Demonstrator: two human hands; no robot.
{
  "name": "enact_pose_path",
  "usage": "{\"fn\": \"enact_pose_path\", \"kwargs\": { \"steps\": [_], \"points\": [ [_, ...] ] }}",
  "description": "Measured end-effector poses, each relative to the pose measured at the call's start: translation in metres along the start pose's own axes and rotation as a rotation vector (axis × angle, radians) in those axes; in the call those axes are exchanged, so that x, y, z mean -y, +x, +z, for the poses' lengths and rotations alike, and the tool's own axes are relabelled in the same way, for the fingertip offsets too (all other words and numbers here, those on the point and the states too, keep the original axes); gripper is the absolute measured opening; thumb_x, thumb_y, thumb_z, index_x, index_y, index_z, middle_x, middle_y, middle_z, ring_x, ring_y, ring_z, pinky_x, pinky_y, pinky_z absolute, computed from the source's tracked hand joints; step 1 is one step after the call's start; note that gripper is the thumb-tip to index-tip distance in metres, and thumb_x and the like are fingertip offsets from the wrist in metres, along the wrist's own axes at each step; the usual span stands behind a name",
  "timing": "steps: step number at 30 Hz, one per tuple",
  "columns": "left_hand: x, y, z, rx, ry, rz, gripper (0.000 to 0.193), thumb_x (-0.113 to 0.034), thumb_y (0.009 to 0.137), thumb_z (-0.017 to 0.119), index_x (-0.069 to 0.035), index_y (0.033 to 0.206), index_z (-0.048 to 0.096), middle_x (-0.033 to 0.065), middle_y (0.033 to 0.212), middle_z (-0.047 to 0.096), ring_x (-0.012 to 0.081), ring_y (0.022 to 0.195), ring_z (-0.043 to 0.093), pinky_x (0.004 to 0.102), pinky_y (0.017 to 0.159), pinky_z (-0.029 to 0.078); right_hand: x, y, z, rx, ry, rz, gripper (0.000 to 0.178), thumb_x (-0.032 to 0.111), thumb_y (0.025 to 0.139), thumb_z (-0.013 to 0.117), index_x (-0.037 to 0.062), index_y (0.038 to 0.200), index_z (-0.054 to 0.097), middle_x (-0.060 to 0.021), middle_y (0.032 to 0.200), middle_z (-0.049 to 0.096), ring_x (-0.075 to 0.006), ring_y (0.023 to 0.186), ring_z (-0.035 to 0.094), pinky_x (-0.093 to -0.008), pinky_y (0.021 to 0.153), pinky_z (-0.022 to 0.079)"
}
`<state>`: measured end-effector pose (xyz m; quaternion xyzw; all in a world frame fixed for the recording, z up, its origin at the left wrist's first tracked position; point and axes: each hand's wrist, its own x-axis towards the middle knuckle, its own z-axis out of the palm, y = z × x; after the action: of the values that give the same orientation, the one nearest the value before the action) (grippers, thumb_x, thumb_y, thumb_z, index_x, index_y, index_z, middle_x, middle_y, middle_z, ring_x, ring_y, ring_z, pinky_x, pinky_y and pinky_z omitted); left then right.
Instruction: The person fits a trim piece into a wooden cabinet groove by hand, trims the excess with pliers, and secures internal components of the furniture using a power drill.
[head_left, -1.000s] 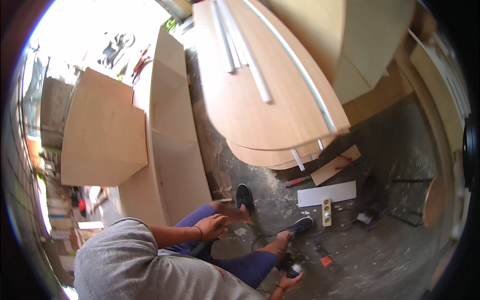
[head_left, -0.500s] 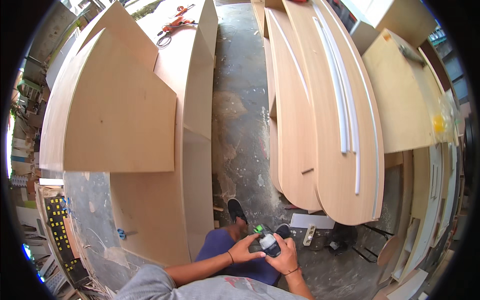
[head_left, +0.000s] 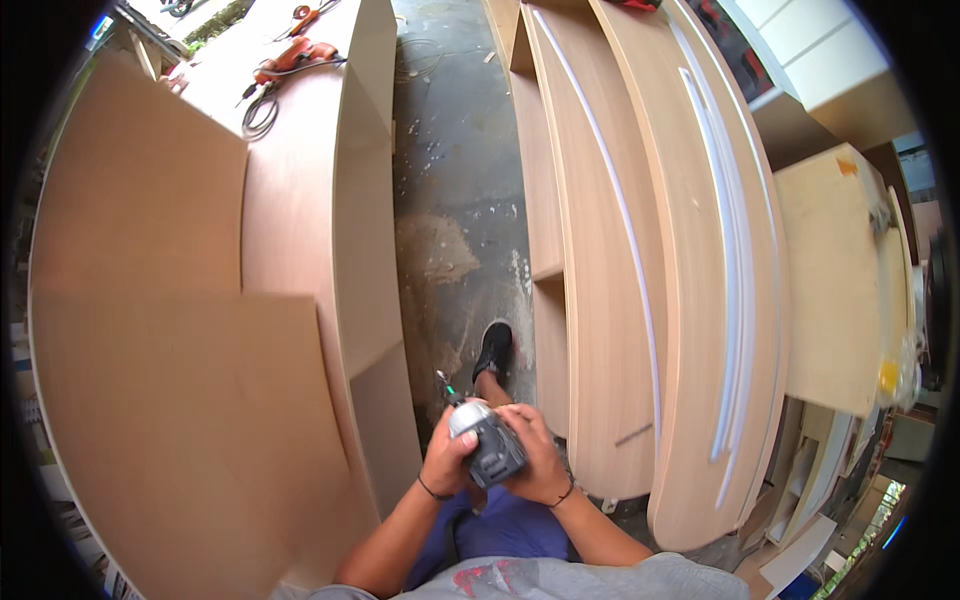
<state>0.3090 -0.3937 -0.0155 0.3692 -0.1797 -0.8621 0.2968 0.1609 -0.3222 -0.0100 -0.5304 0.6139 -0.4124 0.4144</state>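
A cordless drill (head_left: 490, 448) with a silver-grey head and a dark body is held in front of my lap. From its front a bit (head_left: 443, 379) sticks out past a green ring, pointing away from me and a little left. My left hand (head_left: 446, 458) wraps round the drill's left side, thumb on the casing. On the other side, my right hand (head_left: 538, 452) closes round it, with some fingers hidden behind the body. The drill's handle is mostly out of sight.
On my left stands a long wooden cabinet (head_left: 362, 260) with big wooden panels (head_left: 180, 390) on it and a corded orange power tool (head_left: 295, 62). At my right are wooden boards (head_left: 610, 300) carrying white strips (head_left: 735, 270) and a thin dark rod (head_left: 633, 436). Concrete floor (head_left: 455, 170) runs between.
I have moved forward between the cabinet and the boards. The drill has turned so its bit points ahead, and both hands have shifted their hold on it.
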Motion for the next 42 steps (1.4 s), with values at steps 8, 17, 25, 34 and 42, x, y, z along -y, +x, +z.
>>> {"fn": "enact_pose_path", "kwargs": {
  "steps": [8,17,25,34,42],
  "points": [
    [-0.067,0.18,0.034,0.035,0.467,0.14,0.066,-0.034,0.083,0.065,0.001,0.132,0.039,0.0119,0.128,0.048,0.0211,0.121,0.043,0.0308,0.102,0.032,-0.045,0.175,-0.063,-0.113,-0.223,0.055,0.062,0.012,0.068,0.073,-0.0028,0.124,0.049,-0.0224,0.115,0.057,-0.0364,0.104,0.059,-0.0375,0.087,0.049],
    [-0.058,0.33,-0.083,-0.374,0.443,-0.155,0.041,-0.024,0.094,0.054,0.004,0.124,0.048,0.0126,0.116,0.057,0.0176,0.105,0.054,0.0286,0.093,0.041,-0.097,0.331,-0.16,-0.561,-0.587,0.497,0.036,0.005,0.069,0.067,0.002,0.105,0.061,-0.0206,0.09,0.066,-0.035,0.087,0.066,-0.0357,0.074,0.051],
    [-0.034,0.33,-0.152,-0.418,0.698,-0.277,0.041,-0.027,0.092,0.058,0.006,0.117,0.053,0.0124,0.104,0.062,0.0175,0.095,0.058,0.0291,0.087,0.045,-0.193,0.387,-0.26,-0.912,-0.98,0.863,0.025,0.015,0.067,0.069,0.0017,0.088,0.065,-0.0232,0.083,0.065,-0.0403,0.083,0.063,-0.044,0.071,0.05],
    [-0.057,0.352,-0.135,-0.401,0.826,-0.331,0.035,-0.02,0.089,0.06,0.005,0.113,0.054,0.0089,0.09,0.064,0.0143,0.084,0.059,0.0274,0.079,0.048,-0.213,0.416,-0.305,-1.11,-1.097,1.018,0.028,0.025,0.066,0.07,0.0024,0.084,0.067,-0.0209,0.085,0.067,-0.0371,0.083,0.065,-0.0432,0.074,0.051],
    [-0.057,0.37,-0.129,-0.251,1.219,-0.522,0.051,-0.039,0.082,0.061,-0.003,0.118,0.055,0.0084,0.091,0.069,0.0252,0.087,0.066,0.0361,0.079,0.049,-0.217,0.445,-0.329,-1.043,-1.143,1.157,0.035,0.031,0.069,0.073,0.0064,0.093,0.069,-0.018,0.093,0.068,-0.0355,0.091,0.064,-0.0421,0.08,0.051]
  ]
}}
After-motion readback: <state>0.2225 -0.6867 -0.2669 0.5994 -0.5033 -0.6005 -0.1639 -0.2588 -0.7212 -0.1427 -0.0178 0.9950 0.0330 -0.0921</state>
